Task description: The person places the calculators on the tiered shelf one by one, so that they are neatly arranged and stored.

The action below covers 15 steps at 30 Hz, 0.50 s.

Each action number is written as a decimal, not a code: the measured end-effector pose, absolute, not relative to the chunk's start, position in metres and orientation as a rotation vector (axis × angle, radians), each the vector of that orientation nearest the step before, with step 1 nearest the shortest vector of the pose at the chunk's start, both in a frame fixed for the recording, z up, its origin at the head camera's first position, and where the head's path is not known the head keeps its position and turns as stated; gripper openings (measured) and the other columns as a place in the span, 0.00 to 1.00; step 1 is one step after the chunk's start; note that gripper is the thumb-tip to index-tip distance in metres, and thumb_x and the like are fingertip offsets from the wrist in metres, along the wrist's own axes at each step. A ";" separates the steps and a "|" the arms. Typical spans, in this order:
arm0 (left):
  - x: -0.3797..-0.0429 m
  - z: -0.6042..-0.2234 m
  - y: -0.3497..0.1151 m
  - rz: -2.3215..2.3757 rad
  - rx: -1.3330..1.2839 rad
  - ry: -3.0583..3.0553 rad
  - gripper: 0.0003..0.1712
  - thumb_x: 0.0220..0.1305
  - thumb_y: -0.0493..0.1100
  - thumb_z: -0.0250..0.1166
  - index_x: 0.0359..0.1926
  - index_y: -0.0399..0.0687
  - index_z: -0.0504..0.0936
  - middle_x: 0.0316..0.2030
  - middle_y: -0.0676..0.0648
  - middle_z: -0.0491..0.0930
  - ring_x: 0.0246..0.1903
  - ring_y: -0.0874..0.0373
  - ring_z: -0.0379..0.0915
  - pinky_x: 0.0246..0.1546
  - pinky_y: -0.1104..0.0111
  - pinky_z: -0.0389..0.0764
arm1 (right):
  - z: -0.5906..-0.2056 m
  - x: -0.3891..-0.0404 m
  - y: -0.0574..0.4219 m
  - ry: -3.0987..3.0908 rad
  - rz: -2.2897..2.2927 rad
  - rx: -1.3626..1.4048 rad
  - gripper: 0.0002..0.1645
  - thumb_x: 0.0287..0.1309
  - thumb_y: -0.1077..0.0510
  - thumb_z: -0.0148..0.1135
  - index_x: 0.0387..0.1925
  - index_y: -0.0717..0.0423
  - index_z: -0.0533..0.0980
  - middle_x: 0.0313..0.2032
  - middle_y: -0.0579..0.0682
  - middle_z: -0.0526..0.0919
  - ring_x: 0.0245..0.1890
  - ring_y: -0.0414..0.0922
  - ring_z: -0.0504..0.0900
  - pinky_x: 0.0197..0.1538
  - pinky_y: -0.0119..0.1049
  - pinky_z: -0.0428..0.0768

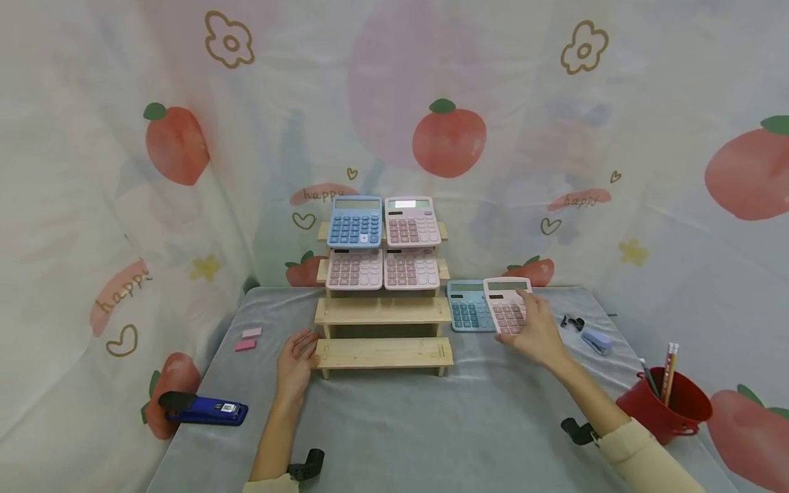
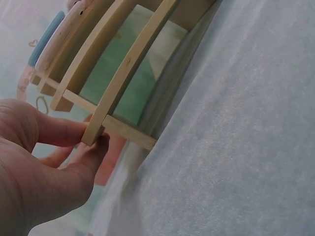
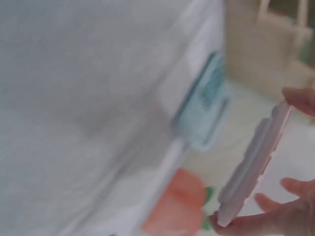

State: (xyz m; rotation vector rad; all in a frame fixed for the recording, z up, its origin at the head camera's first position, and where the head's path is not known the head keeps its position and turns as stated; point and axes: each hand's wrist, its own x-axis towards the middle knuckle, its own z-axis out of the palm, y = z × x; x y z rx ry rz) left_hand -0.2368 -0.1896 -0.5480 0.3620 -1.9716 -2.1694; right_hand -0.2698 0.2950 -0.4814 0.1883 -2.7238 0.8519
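Note:
A stepped wooden display rack (image 1: 383,352) stands on the cloth-covered table. My left hand (image 1: 294,370) pinches the left end of its lowest board between thumb and fingers, plainly seen in the left wrist view on the board's end (image 2: 93,129). With my right hand (image 1: 540,333) I grip a pink calculator (image 1: 507,309) by opposite edges; the right wrist view shows this calculator (image 3: 255,164) lifted off the table. Behind it, a blue calculator (image 1: 467,311) lies on the cloth, partly covered. On the upper two boards sit a blue calculator (image 1: 355,222) and several pink ones (image 1: 411,270).
Two pink blocks (image 1: 246,340) and a dark blue stapler (image 1: 209,409) lie at the left. On the right are black clips (image 1: 573,322), a small lilac stapler (image 1: 596,341) and a red bucket (image 1: 662,404) holding pencils. A printed curtain (image 1: 524,82) hangs behind.

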 end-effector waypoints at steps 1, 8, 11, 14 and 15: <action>-0.237 -0.548 -0.190 -2.169 0.361 -1.971 0.40 0.59 0.14 0.53 0.73 0.35 0.65 0.69 0.30 0.70 0.71 0.36 0.66 0.45 0.80 0.77 | -0.476 -0.264 0.289 -2.724 0.857 0.203 0.69 0.41 0.53 0.85 0.78 0.63 0.54 0.70 0.75 0.58 0.60 0.71 0.69 0.58 0.70 0.71; -0.236 -0.546 -0.192 -2.174 0.347 -1.963 0.40 0.59 0.13 0.54 0.73 0.34 0.65 0.69 0.30 0.70 0.71 0.36 0.66 0.47 0.79 0.77 | -0.453 -0.234 0.251 -2.746 0.890 0.247 0.67 0.40 0.54 0.86 0.78 0.58 0.56 0.70 0.68 0.60 0.56 0.65 0.74 0.54 0.62 0.75; -0.236 -0.547 -0.192 -2.184 0.333 -1.951 0.40 0.59 0.13 0.53 0.73 0.33 0.65 0.69 0.29 0.70 0.71 0.37 0.66 0.45 0.80 0.77 | -0.451 -0.225 0.237 -2.735 0.912 0.290 0.67 0.38 0.54 0.87 0.77 0.57 0.58 0.69 0.67 0.62 0.56 0.65 0.75 0.54 0.61 0.76; -0.236 -0.547 -0.191 -2.187 0.323 -1.955 0.41 0.59 0.13 0.52 0.73 0.31 0.64 0.69 0.28 0.70 0.71 0.37 0.66 0.44 0.81 0.77 | -0.451 -0.219 0.225 -2.714 0.932 0.351 0.66 0.35 0.55 0.87 0.76 0.57 0.60 0.67 0.67 0.65 0.56 0.64 0.76 0.54 0.61 0.76; -0.236 -0.547 -0.191 -2.186 0.322 -1.957 0.40 0.59 0.13 0.52 0.73 0.31 0.63 0.69 0.28 0.70 0.71 0.37 0.66 0.44 0.81 0.76 | -0.451 -0.218 0.220 -2.704 0.932 0.372 0.66 0.35 0.56 0.87 0.75 0.57 0.61 0.66 0.67 0.66 0.56 0.64 0.76 0.55 0.61 0.76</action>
